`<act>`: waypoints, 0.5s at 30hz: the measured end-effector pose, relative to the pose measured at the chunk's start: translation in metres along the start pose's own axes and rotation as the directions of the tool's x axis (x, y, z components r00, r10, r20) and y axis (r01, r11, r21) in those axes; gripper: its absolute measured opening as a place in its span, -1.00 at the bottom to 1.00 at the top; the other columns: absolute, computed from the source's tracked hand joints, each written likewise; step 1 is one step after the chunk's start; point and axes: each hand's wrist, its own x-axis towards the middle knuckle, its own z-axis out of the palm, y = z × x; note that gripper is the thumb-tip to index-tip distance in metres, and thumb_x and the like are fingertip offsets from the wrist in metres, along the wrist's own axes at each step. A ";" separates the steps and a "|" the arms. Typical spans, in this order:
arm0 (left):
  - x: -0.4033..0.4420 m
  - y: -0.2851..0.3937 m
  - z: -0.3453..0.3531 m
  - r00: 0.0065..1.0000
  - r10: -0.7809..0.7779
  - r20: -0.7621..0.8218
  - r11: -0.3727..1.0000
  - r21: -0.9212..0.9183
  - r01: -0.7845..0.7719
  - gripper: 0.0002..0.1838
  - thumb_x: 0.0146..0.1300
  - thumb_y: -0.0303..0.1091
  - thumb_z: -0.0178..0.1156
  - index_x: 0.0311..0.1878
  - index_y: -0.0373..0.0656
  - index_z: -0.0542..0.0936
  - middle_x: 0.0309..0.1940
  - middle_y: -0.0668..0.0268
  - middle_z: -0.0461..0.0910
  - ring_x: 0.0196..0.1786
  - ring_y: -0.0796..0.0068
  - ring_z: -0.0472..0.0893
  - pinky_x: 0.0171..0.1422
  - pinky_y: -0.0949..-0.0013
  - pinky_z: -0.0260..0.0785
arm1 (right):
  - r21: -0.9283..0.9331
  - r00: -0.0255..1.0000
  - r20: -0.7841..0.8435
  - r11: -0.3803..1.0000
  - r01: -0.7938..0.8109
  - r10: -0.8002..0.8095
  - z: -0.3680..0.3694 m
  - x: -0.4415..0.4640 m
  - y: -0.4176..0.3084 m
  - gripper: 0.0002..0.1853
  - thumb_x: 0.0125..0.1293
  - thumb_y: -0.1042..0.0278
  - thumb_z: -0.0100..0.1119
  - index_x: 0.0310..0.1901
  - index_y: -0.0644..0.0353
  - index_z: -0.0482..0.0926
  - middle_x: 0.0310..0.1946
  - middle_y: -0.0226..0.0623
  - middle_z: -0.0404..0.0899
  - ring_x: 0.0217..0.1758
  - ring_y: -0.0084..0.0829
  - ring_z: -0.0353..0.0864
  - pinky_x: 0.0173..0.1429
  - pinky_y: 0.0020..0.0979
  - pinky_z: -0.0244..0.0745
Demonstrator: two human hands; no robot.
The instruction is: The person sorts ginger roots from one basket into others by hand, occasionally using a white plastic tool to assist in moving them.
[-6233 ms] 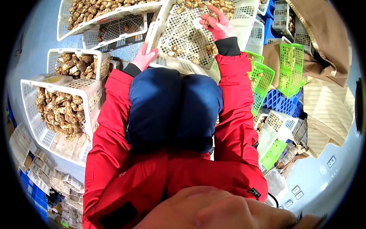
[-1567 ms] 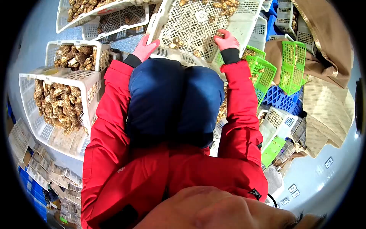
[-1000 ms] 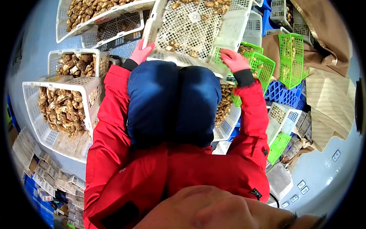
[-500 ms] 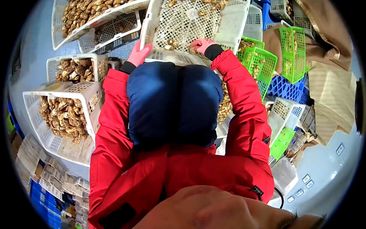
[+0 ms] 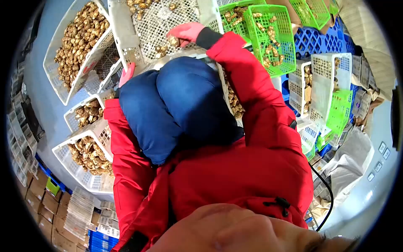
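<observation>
Pink gloves cover both hands. My right hand (image 5: 186,32) is closed around a brown, knobbly, bulb-like piece (image 5: 174,41), low over the mesh floor of a white plastic crate (image 5: 208,17). Beside it, a few similar pieces (image 5: 160,51) lie on the mesh, and more (image 5: 140,6) lie at the crate's far side. At the near left corner of this crate, my left hand (image 5: 126,73) grips the edge; my knee hides part of its fingers.
White crates of brown pieces (image 5: 82,42) stand at the left, with another filled crate (image 5: 86,157) nearer me. Green baskets (image 5: 289,40) with a few pieces are at the right, beside blue plastic pallets (image 5: 317,42). Cardboard boxes (image 5: 44,185) are at lower left.
The view has turned, so the crate and my hands appear farther left. My right hand has lifted slightly and a knobbly piece now shows in its fingers. My left hand stays at the crate's corner.
</observation>
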 end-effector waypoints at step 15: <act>-0.074 0.012 -0.090 0.859 -0.504 0.088 0.864 0.036 0.503 -0.55 0.20 -0.19 0.04 0.09 -0.26 0.33 0.01 0.17 0.38 0.05 0.39 0.36 0.18 0.42 0.14 | 0.484 0.899 -0.397 0.790 0.375 -0.183 -0.048 -0.271 0.090 -0.52 0.23 0.29 0.00 0.14 0.28 0.21 -0.14 -0.17 0.48 -0.12 -0.41 0.49 -0.04 -0.48 0.40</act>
